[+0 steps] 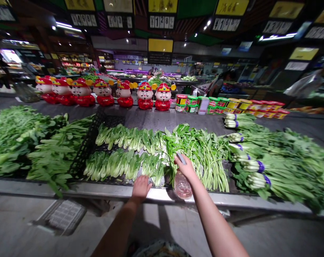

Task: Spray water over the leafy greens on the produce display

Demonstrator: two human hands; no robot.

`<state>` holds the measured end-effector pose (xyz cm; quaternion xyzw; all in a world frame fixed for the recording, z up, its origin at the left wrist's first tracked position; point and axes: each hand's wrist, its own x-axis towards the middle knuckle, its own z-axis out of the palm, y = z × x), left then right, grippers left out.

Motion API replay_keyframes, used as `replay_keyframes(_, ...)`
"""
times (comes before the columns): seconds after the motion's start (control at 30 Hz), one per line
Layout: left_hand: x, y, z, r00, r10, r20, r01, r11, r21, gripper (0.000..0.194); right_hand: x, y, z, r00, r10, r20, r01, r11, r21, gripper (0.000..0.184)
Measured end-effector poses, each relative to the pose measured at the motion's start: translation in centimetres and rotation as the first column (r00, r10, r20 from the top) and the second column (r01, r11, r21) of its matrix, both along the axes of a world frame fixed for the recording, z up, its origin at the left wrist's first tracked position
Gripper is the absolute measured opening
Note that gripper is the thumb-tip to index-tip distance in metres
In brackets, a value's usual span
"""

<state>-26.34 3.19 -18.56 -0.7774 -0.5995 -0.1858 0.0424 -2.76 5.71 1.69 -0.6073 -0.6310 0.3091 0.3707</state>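
Red-robed fortune-god figurines (102, 93) in a row beside round tubs (212, 105), under hanging price signs (161, 22)

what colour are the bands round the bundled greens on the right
Purple: the bands show best in the head view.

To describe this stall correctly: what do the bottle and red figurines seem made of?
The clear rounded bottle looks like thin plastic, its glossy wall see-through. The red-and-gold figurines look like glazed ceramic or glossy plastic; their shine cannot settle which.

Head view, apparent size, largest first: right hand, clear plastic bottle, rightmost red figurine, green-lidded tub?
1. Right hand
2. Tie: clear plastic bottle and rightmost red figurine look alike; the bottle's nearness makes ranking unsure
3. green-lidded tub
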Motion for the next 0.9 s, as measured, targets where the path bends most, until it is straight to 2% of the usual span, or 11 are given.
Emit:
replay_keyframes(0.13,0.1,-0.1,0.3,1.000,0.024,0.006,-0.024,0.999,-0.034,0.046,-0.4,0.4,-0.2,1.000,0.002,0.017,-0.002,0.999,-0.049,0.032)
replay_keyframes(0.27,-0.1,-0.1,0.0,1.000,0.014,0.015,-0.014,1.000,-0.017,0.047,-0.3,0.5,-0.6,1.000,-0.006,0.025,0.008,0.998,-0.069,0.033)
replay_keyframes(0.43,-0.2,-0.3,-0.7,1.000,-0.001,0.014,0.000,0.998,0.070,0.045,-0.7,0.6,0.0,0.999,0.038,0.017,-0.038,0.999,-0.031,0.035)
replay_keyframes(0.63,0.2,-0.4,-0.6,0.999,0.042,0.021,-0.042,0.999,0.006,0.045,-2.1,1.2,0.9,0.995,0.104,0.005,-0.104,0.994,0.036,0.035)
replay_keyframes(0.9,0.3,-0.5,-1.1,0.999,0.048,0.023,-0.048,0.999,0.017,0.045,-3.0,1.7,-0.3,0.998,0.064,0.023,-0.063,0.997,-0.034,0.036)
